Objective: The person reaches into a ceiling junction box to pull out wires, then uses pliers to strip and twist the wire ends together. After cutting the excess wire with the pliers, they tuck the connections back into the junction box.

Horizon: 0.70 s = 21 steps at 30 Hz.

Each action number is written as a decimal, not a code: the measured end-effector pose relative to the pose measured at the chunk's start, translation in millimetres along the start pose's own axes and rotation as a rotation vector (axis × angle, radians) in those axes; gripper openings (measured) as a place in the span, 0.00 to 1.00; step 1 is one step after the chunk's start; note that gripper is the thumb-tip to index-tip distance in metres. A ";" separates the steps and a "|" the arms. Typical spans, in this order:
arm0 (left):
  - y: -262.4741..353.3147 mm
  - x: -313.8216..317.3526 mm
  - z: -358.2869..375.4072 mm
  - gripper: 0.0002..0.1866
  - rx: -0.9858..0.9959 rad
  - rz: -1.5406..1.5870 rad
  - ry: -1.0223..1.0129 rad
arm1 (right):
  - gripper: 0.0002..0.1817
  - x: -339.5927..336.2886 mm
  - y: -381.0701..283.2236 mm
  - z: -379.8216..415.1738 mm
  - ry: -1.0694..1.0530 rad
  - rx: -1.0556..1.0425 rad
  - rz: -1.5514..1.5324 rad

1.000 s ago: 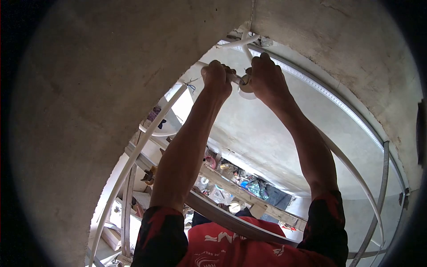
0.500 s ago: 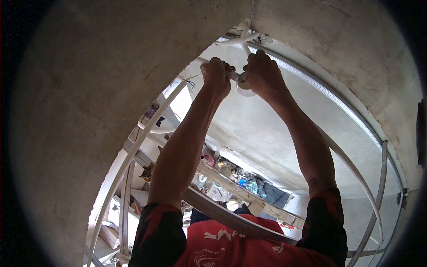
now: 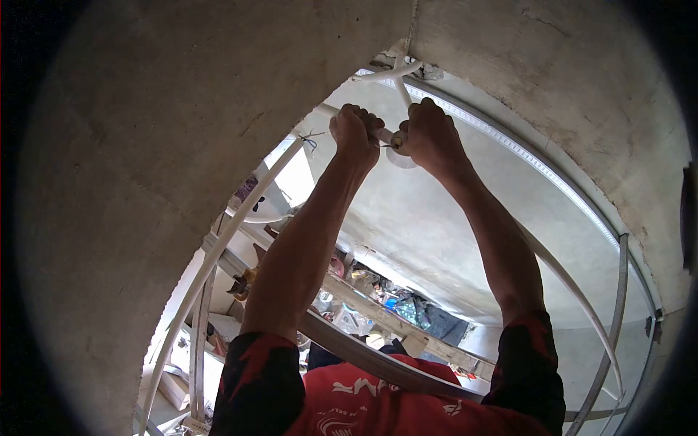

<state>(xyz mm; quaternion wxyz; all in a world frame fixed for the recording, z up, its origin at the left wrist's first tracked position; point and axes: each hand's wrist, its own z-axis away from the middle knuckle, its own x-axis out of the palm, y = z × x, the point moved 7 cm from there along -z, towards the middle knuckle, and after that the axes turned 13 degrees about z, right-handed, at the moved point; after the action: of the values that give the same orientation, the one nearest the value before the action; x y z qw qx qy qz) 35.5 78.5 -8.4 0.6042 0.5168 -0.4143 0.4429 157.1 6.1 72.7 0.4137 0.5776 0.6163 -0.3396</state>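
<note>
Both my arms reach up beneath the concrete ceiling. My left hand (image 3: pixel 355 132) is closed around a white plastic pipe (image 3: pixel 328 110), whose short length shows beyond the fingers toward my other hand. My right hand (image 3: pixel 434 138), fingers curled, grips what looks like a roll of tape (image 3: pixel 400 158) right by the pipe's end. Its far side is hidden by the fingers. Behind the right hand, another white pipe (image 3: pixel 401 89) comes down from the ceiling edge. Thin loose wires (image 3: pixel 310 139) stick out of a long white pipe (image 3: pixel 247 207) left of my left hand.
A metal channel with a light strip (image 3: pixel 509 142) curves along the ceiling edge. A grey flexible conduit (image 3: pixel 616 312) and a white pipe (image 3: pixel 574 287) hang at right. Below are a curved metal bar (image 3: pixel 363 356), a wooden plank (image 3: pixel 407 320) and cluttered items (image 3: pixel 411 311).
Both hands appear slightly lower in view, along with the ceiling edge. The right hand has turned a little, and the roll shows a bit lower. Both grips stay closed.
</note>
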 end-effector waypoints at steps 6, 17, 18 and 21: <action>2.9 -4.5 2.1 0.07 0.085 -0.226 0.115 | 0.14 -9.0 -3.6 4.9 0.017 -0.014 -0.004; 4.7 -9.8 1.4 0.05 0.050 -0.388 0.236 | 0.13 -6.7 -4.9 -1.2 0.028 -0.023 0.011; 4.4 -15.6 -1.2 0.04 0.043 -0.440 0.251 | 0.13 -8.4 -10.9 1.2 0.027 -0.027 0.010; 7.7 -24.0 -13.1 0.03 0.016 -0.491 0.246 | 0.16 -13.1 -22.7 3.3 0.077 -0.010 0.055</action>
<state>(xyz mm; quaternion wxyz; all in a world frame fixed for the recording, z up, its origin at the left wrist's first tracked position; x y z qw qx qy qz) 22.3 89.4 -31.0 0.7350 0.5490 -0.1968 0.3460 134.8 -4.8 81.8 0.4014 0.6050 0.6175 -0.3026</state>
